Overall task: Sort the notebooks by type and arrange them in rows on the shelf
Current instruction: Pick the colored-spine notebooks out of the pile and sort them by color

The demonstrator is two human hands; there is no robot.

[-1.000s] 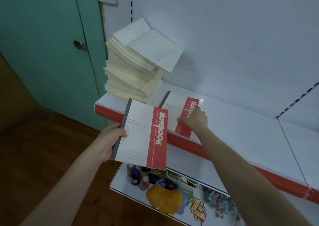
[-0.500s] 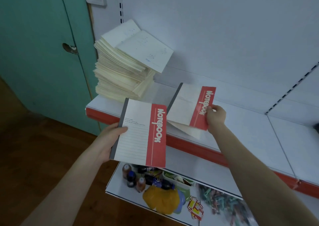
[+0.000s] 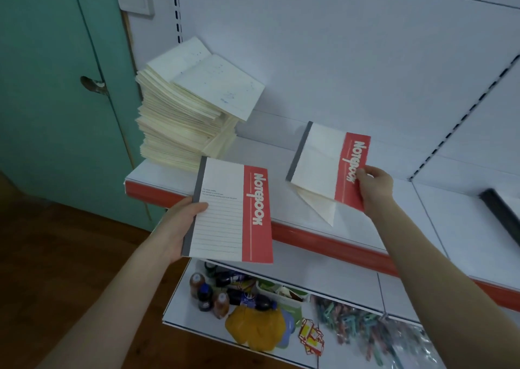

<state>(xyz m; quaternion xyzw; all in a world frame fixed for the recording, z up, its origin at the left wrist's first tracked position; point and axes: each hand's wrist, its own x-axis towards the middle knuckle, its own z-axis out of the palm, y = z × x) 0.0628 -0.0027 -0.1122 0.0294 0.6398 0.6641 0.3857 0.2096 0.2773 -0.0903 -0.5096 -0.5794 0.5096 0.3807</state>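
My right hand (image 3: 374, 185) pinches the first notebook (image 3: 323, 160) at its red strip, thumb on the cover, so it hangs above the shelf (image 3: 394, 214) with loose inner pages sagging out below. My left hand (image 3: 180, 228) grips a second notebook (image 3: 225, 214) of the same kind by its grey spine, held in front of the shelf's red lip. I judge I'm mid-sort, pairing matching covers. Next I should square the two together and lay them on the shelf, clear of the pale stack (image 3: 183, 123) at its left end.
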